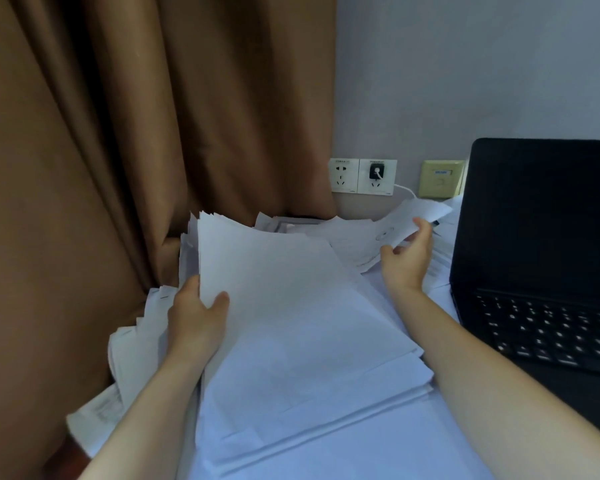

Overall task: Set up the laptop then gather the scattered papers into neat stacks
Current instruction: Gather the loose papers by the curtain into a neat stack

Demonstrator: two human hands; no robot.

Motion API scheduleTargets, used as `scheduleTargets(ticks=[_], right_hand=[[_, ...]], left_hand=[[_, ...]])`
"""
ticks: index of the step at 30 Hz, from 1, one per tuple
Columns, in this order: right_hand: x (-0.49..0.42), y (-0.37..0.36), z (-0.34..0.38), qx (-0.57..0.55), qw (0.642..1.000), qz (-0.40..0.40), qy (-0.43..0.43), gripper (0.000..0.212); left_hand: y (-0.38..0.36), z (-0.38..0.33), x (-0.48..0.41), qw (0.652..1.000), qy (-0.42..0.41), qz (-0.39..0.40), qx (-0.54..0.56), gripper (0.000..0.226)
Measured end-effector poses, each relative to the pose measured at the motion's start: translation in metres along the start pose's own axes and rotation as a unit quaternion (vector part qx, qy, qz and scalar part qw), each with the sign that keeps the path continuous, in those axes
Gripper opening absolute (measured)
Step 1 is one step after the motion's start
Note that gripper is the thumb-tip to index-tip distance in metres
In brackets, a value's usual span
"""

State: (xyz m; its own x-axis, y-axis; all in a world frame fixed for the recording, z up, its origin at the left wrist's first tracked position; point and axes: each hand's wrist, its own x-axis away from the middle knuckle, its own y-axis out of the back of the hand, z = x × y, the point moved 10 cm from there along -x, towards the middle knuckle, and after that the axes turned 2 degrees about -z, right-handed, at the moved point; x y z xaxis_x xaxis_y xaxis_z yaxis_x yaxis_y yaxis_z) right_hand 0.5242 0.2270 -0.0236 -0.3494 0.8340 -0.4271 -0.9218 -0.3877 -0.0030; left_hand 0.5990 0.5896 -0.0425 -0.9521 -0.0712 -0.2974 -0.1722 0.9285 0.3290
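A thick sheaf of white papers [274,289] fills the middle of the desk, its far end lifted. My left hand [196,315] grips its left edge, thumb on top. Further back, my right hand [407,258] pinches a loose printed sheet [395,225] and holds it raised off the pile. More white sheets [326,427] lie spread flat under the sheaf, and others [132,348] hang fanned over the desk's left edge. A black laptop [541,258] stands open at the right, its screen dark and its keyboard facing me.
A brown curtain [118,133] hangs along the left, close to the papers. On the grey wall behind are two white sockets [362,176], one with a plug and white cable, and a yellow-green switch plate [440,178]. More papers [444,251] lie between my right hand and the laptop.
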Motion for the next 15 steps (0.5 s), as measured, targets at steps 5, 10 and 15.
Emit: scheduleTargets(ticks=[5, 10, 15], right_hand=[[-0.004, 0.005, -0.018, -0.070, 0.994, 0.005, -0.084, 0.097], [-0.005, 0.008, -0.008, -0.130, 0.989, 0.008, -0.066, 0.096], [-0.002, -0.009, -0.018, -0.063, 0.990, 0.068, -0.102, 0.045]], left_hand=[[-0.001, 0.000, 0.000, 1.000, -0.003, 0.001, 0.007, 0.029], [-0.002, 0.001, -0.001, 1.000, -0.006, 0.000, 0.010, 0.029], [-0.003, 0.001, 0.000, 1.000, -0.004, 0.000, 0.011, 0.026]])
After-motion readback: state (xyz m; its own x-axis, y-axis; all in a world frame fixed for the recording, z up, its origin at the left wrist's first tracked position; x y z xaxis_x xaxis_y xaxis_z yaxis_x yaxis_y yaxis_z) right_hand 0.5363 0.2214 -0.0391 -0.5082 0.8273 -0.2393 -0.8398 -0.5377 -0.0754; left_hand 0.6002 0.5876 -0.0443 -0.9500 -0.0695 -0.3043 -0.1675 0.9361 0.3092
